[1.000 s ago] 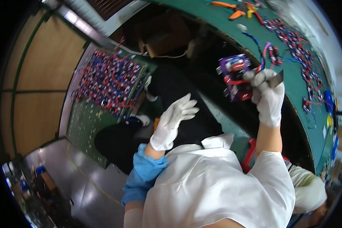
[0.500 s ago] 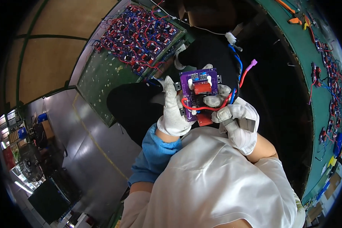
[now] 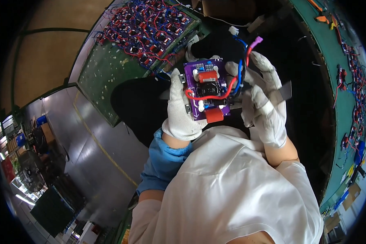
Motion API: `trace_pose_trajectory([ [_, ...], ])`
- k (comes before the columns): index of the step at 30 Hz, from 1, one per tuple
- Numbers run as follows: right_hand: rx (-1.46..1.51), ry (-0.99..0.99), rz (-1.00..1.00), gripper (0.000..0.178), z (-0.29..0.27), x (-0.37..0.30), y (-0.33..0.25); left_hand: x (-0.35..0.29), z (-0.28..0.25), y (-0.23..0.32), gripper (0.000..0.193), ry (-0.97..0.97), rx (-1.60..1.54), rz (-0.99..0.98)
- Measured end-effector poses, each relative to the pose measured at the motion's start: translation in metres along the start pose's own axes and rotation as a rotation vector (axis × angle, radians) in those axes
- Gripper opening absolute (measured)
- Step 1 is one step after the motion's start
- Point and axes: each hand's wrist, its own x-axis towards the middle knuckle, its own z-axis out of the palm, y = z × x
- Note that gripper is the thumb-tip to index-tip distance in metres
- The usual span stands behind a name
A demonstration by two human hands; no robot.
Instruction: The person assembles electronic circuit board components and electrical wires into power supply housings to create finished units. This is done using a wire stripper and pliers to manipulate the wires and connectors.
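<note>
A purple circuit board [image 3: 191, 86] with red block components, a black coil and white glue blobs lies face up in my left hand [image 3: 183, 116]. That gloved hand grips it from the left edge and underneath, its thumb along the side; the fingers below are hidden. A red wire [image 3: 209, 98] arcs over the board and rises at the right to a pink connector. Beside it, a blue wire [image 3: 240, 73] runs up to a white plug [image 3: 233, 30]. My gloved right hand [image 3: 266, 97] is half curled just right of the board, with a flat grey piece [image 3: 284, 92] sticking out between its fingers.
Many similar wired boards [image 3: 144, 28] cover a green-topped table [image 3: 97, 81] at the upper left. Along the right runs a green bench [image 3: 313, 36] with more boards [image 3: 356, 97] and orange-handled cutters [image 3: 323, 19]. A fan [image 3: 31, 171] stands at the far left.
My right hand has let go of the wires at the board's lower right and moved up and outward, its fingers spreading. The board has shifted slightly up and left with my left hand.
</note>
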Motion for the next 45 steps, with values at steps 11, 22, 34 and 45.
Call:
trace_pose_trajectory([
  [11, -0.206, -0.076, -0.114, 0.056, 0.022, 0.026, 0.027, -0.016, 0.004, 0.008, 0.054, 0.288, 0.153, 0.218],
  [22, 0.215, -0.178, 0.324, 0.05, 0.008, 0.037, 0.095, -0.036, 0.011, 0.006, 0.048, 0.246, 0.973, 0.383],
  [34, 1.156, -0.345, 0.565, 0.043, 0.005, 0.039, 0.109, -0.037, 0.005, 0.011, 0.045, 0.307, 0.993, 0.402],
  [45, 1.357, -0.548, 0.573, 0.051, 0.008, 0.047, 0.112, -0.037, 0.008, 0.005, 0.047, 0.261, 0.91, 0.441],
])
